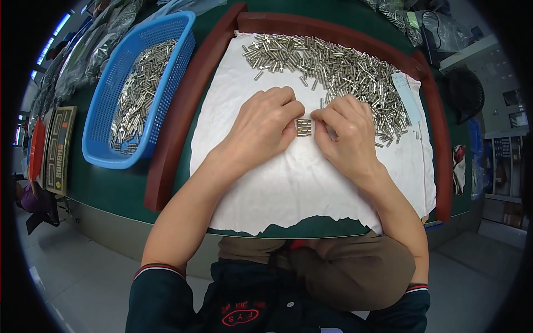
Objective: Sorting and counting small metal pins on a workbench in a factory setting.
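Observation:
Several short silvery metal pins (303, 128) lie side by side in a small neat block on the white cloth (294, 183). At the block's left end is my left hand (263, 120), its thumb and fingers pinched together against the pins. My right hand (348, 132) is curled at the other end, with thumb and forefinger closed close to the block. The fingers partly cover the pin ends, so the exact grip is hidden. Beyond both hands a large loose pile of the same pins (355, 72) spreads along the cloth's far and right side.
Red-brown bars (327, 25) border the cloth on the left, far and right sides. A blue plastic basket (162, 102) of pins stands on the green table at left. A pale blue strip (407, 100) lies by the pile. Clear plastic bags (83, 69) lie at far left.

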